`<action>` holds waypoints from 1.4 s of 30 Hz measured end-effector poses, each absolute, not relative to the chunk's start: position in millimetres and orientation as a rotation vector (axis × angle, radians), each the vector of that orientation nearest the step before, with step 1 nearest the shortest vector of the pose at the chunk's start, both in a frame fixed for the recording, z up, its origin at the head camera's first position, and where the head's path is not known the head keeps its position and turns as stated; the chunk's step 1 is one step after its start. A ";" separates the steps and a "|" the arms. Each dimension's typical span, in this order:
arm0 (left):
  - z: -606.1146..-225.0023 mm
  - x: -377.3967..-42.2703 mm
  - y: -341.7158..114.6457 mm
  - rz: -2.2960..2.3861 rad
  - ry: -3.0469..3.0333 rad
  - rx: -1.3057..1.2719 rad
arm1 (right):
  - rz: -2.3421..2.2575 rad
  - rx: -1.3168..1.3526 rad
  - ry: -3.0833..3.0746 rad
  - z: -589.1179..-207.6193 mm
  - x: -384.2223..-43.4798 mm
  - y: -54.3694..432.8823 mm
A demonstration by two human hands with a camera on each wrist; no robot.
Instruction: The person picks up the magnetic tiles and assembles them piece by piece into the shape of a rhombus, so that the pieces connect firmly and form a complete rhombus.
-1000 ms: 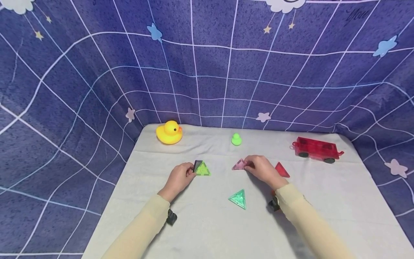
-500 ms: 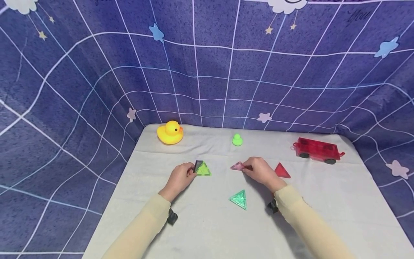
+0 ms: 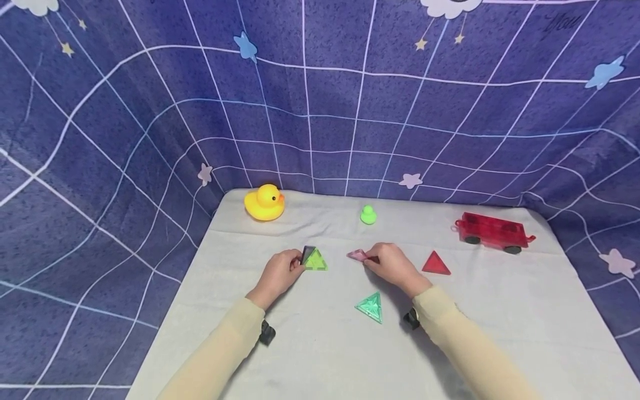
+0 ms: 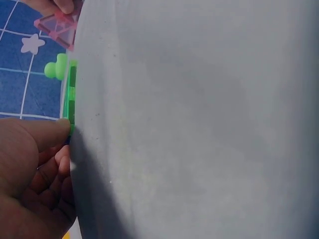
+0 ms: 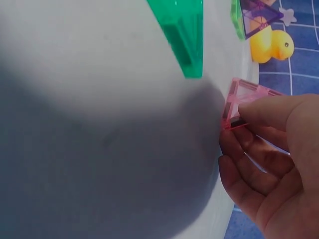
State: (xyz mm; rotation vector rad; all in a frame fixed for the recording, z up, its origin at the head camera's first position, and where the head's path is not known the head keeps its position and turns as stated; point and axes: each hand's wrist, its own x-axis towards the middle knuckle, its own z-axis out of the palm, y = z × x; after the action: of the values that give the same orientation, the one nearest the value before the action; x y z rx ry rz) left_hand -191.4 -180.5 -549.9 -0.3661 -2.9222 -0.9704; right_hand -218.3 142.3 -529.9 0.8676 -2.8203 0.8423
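My left hand [image 3: 277, 272] pinches the near left corner of a lime-green triangular magnetic tile [image 3: 316, 261] and a purple triangular one [image 3: 307, 254], which meet edge to edge. In the left wrist view the thumb presses the green tile [image 4: 72, 92], with the other fingers curled below. Between thumb and fingertips of my right hand [image 3: 392, 265] is a pink triangular magnetic tile [image 3: 357, 255], tilted, to the right of the green tile with a gap between them. On the cloth nearer me lies a teal triangular tile [image 3: 370, 307]; a red triangular tile [image 3: 436, 264] lies right of my right hand.
A yellow rubber duck [image 3: 264, 203] sits at the back left, a small green duck [image 3: 368, 215] at the back middle. A red wheeled car base [image 3: 494, 231] stands at the back right. Behind the cloth-covered table [image 3: 310, 355] hangs a blue grid-patterned curtain [image 3: 330, 100].
My right hand has moved left with the pink tile, closer to the green and purple tiles, and the red tile shows fully. The left hand has stayed in place.
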 end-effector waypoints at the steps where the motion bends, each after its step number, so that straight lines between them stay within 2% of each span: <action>1: -550.0 -191.5 -180.6 -0.971 -2.922 -0.368 | 0.843 0.861 -2.824 -529.6 -218.0 140.2; 27: -552.6 -195.3 -182.4 -0.964 -2.905 -0.395 | 0.759 0.842 -2.849 -531.2 -213.8 72.2; 42: -552.7 -195.2 -182.6 -0.963 -2.914 -0.387 | 0.752 0.820 -2.836 -532.8 -213.0 52.8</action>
State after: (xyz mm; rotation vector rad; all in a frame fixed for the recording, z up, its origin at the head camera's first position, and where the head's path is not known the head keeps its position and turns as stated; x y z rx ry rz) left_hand -195.2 -182.6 -552.7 -0.3872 -2.9140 -0.9631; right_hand -213.0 52.8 -532.8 0.8203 -2.8361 0.7520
